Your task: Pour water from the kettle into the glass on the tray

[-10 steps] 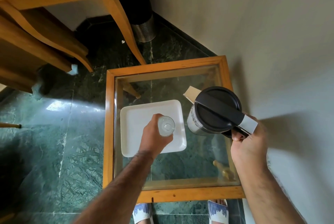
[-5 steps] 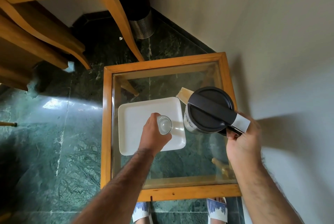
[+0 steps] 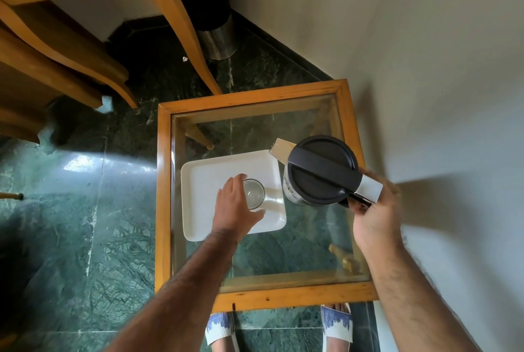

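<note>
1. Status. Your right hand [image 3: 374, 209] has its grip closed on the handle of the kettle [image 3: 320, 173], which you hold upright, lid on, above the right side of the glass-topped worktop [image 3: 163, 195]. Your left hand [image 3: 235, 207] is wrapped against the left side of the glass [image 3: 253, 193]; the fingers curl round it, but whether the grip is firm or only steadying cannot be told from above. The glass stands upright on the white tray [image 3: 198, 181], toward its right half. No water is visible leaving the kettle.

2. Risk: miss. The kettle sits just beside the tray's right edge, not over the glass. Tip it from here and the stream likely lands on the tray or the worktop. Bring the spout over the rim first.

3. Risk: spout unseen. The lid hides the spout from this view, so you cannot confirm its aim. Tilt slowly.

4. Risk: wetting the left hand. Your fingers lie close to the rim. If the water is hot, an overshoot to the left could scald them. Temperature cannot be judged here.

5. Risk: tipping the glass. It is narrow and light; a knock from the kettle body, or a push from your left hand, could topple it on the smooth tray.

6. Risk: surge. If the kettle is full, a quick tilt may overfill the small glass.

7. Risk: clutter. A small cardboard box [image 3: 279, 148] lies behind the kettle; spill may soak it.
</note>
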A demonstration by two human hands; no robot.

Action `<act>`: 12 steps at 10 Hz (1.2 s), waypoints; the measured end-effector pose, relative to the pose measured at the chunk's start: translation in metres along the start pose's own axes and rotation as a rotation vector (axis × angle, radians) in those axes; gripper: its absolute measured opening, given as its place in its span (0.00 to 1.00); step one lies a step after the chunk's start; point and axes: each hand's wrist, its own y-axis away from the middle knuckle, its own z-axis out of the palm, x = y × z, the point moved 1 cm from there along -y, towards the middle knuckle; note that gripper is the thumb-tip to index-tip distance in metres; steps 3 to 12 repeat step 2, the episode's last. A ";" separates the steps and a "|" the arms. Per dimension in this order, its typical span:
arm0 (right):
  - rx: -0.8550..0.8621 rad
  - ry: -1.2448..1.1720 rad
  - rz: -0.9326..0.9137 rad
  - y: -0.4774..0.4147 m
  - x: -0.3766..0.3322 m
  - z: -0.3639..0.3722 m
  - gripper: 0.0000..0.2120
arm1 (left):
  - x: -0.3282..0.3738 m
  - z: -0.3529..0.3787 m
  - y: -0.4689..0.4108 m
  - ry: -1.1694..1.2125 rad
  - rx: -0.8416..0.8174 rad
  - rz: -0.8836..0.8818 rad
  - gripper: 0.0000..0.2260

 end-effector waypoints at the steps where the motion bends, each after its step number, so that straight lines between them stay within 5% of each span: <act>1: -0.071 0.108 -0.054 0.001 -0.010 0.000 0.10 | 0.002 -0.010 0.008 -0.121 0.006 0.062 0.49; 2: -0.058 0.287 -0.170 0.002 -0.025 -0.009 0.16 | 0.007 -0.025 0.018 -0.189 0.074 0.132 0.50; 12: -0.058 0.287 -0.170 0.002 -0.025 -0.009 0.16 | 0.007 -0.025 0.018 -0.189 0.074 0.132 0.50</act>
